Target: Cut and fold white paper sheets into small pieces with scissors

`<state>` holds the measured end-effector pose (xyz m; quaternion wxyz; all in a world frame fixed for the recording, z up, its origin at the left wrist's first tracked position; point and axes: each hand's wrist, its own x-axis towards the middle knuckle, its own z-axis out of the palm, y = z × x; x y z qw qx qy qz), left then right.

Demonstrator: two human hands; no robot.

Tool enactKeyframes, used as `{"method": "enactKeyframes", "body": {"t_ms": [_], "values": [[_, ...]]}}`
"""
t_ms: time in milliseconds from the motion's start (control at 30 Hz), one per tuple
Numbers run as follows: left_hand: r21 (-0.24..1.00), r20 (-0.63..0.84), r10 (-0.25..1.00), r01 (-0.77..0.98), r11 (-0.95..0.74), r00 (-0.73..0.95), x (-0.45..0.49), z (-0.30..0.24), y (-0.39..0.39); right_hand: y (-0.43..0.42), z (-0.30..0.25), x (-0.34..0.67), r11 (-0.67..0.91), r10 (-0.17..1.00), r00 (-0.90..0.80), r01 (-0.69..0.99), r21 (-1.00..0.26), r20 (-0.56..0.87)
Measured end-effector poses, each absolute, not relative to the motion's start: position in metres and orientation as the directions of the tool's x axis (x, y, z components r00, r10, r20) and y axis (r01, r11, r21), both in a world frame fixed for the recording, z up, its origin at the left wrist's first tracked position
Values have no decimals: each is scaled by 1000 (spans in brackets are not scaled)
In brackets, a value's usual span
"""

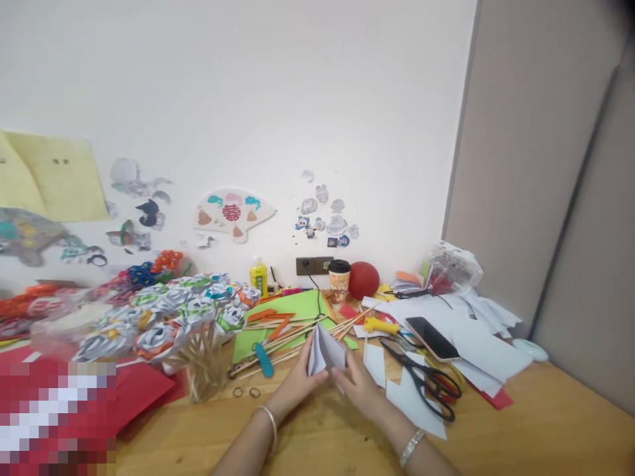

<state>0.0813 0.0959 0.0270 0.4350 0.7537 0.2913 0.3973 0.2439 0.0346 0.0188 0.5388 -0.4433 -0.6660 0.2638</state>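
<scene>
A folded piece of white paper (325, 350) is held up over the near middle of the table, its folds partly spread like a small pocket. My left hand (300, 370) pinches its left side, thumb toward the lower edge. On the right side, my right hand (358, 382) grips it between thumb and fingers. Just right of my right hand lie black-handled scissors (426, 383) on white paper scraps (414, 403). A blue-green strip-shaped object (263, 360) and wooden sticks (288, 340) lie beyond my left hand.
Paper flowers (183, 314) on sticks stand in a clear container (202, 377) at left, near red paper (143, 393). Behind are a yellow glue gun (381, 325), a lidded cup (339, 283), a red balloon (364, 281) and a yellow bottle (258, 277). A phone (432, 338) lies at right.
</scene>
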Motion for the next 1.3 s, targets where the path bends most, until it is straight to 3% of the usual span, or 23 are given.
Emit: {"method": "enactKeyframes", "body": {"t_ms": [367, 633, 833, 1033, 1300], "values": [[896, 392, 901, 145, -419, 184, 67, 33, 110, 48, 26, 260, 304, 897, 239, 278, -911, 372], [961, 253, 946, 58, -269, 202, 65, 36, 114, 56, 18, 281, 177, 962, 151, 300, -937, 230], [987, 154, 900, -22, -159, 407, 65, 34, 104, 51, 22, 282, 166, 978, 51, 395, -904, 202], [976, 133, 891, 101, -195, 434, 67, 28, 113, 44, 28, 278, 207, 967, 54, 396, -895, 248], [945, 90, 895, 245, -215, 438, 65, 36, 115, 50, 23, 285, 119, 978, 119, 354, -928, 171]]}}
